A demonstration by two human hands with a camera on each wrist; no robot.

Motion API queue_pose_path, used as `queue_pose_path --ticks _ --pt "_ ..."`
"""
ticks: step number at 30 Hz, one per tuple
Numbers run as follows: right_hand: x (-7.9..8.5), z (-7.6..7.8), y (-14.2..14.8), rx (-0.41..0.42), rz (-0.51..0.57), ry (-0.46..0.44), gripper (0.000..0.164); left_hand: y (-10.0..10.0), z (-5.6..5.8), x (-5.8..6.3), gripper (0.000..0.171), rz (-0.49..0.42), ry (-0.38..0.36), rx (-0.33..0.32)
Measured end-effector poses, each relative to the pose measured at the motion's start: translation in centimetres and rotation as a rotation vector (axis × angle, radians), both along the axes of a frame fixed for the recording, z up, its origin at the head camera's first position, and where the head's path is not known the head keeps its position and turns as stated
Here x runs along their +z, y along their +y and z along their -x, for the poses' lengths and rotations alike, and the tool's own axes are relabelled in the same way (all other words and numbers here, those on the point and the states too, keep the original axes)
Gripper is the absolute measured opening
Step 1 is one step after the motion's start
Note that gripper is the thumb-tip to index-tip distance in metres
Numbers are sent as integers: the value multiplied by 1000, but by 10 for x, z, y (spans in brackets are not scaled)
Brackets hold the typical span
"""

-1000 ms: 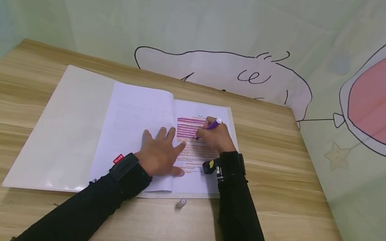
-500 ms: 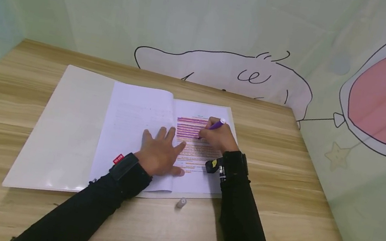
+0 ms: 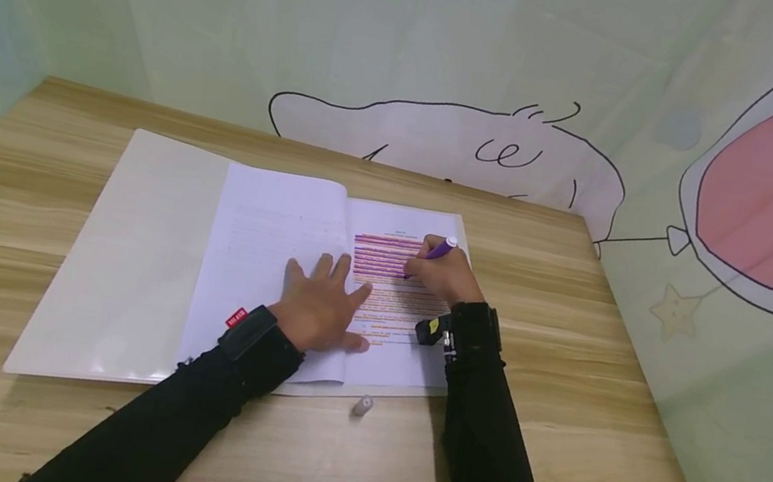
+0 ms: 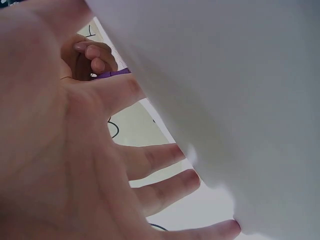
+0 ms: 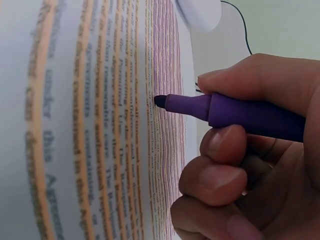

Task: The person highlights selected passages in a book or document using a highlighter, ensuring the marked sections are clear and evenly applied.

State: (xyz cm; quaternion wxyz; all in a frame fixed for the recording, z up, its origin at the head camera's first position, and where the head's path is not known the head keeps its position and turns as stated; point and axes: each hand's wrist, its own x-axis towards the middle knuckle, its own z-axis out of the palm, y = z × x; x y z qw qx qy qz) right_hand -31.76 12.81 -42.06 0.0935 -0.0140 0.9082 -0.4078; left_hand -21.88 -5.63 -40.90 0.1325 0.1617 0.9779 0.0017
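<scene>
My right hand [image 3: 448, 273] grips a purple highlighter [image 5: 245, 116] between thumb and fingers. Its dark chisel tip touches the printed page [image 5: 117, 150], at the edge of a block of purple-marked lines; the lines below carry orange marking. With fingers spread, my left hand [image 3: 323, 307] presses flat on the turned-over left page [image 3: 269, 214], its thumb and index finger reaching onto the right page. In the left wrist view the fingertips [image 4: 190, 177] rest along the curved white paper, and the purple highlighter in the other hand shows behind.
The open white folder cover [image 3: 118, 258] lies to the left on the wooden table [image 3: 583, 390]. A small grey cap [image 3: 363, 406] sits just below the pages' front edge. Behind the table hangs a light green cloth [image 3: 203, 10] with cartoon drawings.
My right hand has slid a little to the right along the line with the highlighter, and the purple marking trails behind its tip. The left hand has stayed in place.
</scene>
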Motion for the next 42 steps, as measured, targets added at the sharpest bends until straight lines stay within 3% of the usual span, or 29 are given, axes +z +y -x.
queue_pose_path --ticks 42 --pt "4 3 18 -24 10 -35 29 1 1 -1 87 -12 -13 6"
